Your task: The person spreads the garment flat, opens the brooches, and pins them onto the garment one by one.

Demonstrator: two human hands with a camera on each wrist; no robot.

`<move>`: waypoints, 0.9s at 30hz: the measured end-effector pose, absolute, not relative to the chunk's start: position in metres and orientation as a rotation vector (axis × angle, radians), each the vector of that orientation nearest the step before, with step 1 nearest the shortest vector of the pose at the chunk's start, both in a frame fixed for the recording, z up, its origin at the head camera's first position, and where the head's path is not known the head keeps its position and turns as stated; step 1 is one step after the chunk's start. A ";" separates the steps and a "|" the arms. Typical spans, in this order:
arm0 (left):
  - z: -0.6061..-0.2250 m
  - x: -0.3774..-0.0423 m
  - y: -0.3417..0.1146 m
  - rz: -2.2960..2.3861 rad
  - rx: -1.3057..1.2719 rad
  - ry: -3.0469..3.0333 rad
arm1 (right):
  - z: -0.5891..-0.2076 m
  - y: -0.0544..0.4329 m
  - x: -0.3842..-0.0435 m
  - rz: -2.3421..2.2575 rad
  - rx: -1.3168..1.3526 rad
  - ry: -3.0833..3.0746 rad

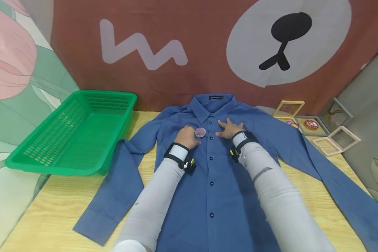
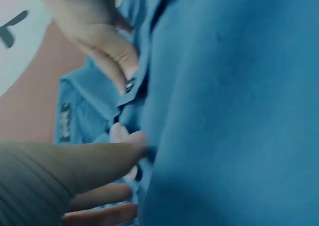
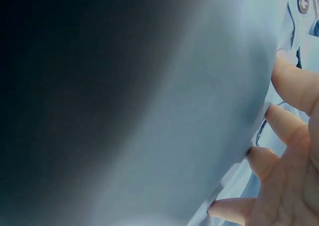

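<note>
A blue button-up shirt [image 1: 182,196] lies front up, collar toward the wall. On its chest, left of the button line, is a round pinkish badge [image 1: 200,132]. My left hand [image 1: 187,137] has its fingers curled at the badge's left edge and its thumb along the lower edge. In the left wrist view the thumb [image 2: 112,156] crosses in front of the badge. Across the button line, my right hand [image 1: 230,130] rests on the shirt with fingers spread. The right wrist view shows its fingertips [image 3: 273,111] pressing the cloth.
A green plastic basket [image 1: 78,171] stands at the left, beside one sleeve. At the back right are small framed cases, among them a yellow one [image 1: 288,102], a grey one holding a red round badge [image 1: 310,124], and a pale pink one [image 1: 329,147]. The wooden table [image 1: 50,206] meets a cloth-covered wall.
</note>
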State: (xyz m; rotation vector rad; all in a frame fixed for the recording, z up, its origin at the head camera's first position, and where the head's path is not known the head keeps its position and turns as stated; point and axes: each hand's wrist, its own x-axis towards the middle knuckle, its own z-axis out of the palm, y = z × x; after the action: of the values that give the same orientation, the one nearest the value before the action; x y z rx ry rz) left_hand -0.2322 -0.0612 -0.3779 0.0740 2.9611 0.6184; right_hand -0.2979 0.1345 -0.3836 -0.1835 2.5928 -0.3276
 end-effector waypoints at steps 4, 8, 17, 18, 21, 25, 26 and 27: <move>-0.375 -0.218 -0.069 0.602 0.046 2.884 | -0.379 0.136 -0.295 -0.329 -0.173 2.600; -0.372 -0.200 -0.078 0.601 -0.043 2.871 | -0.378 0.134 -0.292 -0.329 -0.179 2.604; -0.372 -0.178 -0.094 0.701 -0.199 2.864 | -0.379 0.127 -0.292 -0.313 -0.180 2.623; -0.373 -0.177 -0.095 0.706 -0.213 2.862 | -0.379 0.127 -0.293 -0.317 -0.182 2.626; -0.373 -0.176 -0.096 0.703 -0.227 2.854 | -0.380 0.127 -0.294 -0.316 -0.186 2.628; -0.374 -0.176 -0.093 0.709 -0.211 2.845 | -0.381 0.136 -0.296 -0.325 -0.153 2.624; -0.374 -0.177 -0.092 0.711 -0.204 2.848 | -0.379 0.140 -0.296 -0.334 -0.143 2.628; -0.375 -0.177 -0.091 0.711 -0.196 2.850 | -0.378 0.145 -0.297 -0.346 -0.135 2.635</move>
State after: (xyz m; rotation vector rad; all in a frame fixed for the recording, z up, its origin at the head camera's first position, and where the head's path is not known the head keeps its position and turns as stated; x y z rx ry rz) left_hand -0.1774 -0.0911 -0.3747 -0.1962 2.8503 0.7112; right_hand -0.2969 0.1445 -0.3783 -0.1350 2.6350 -0.3464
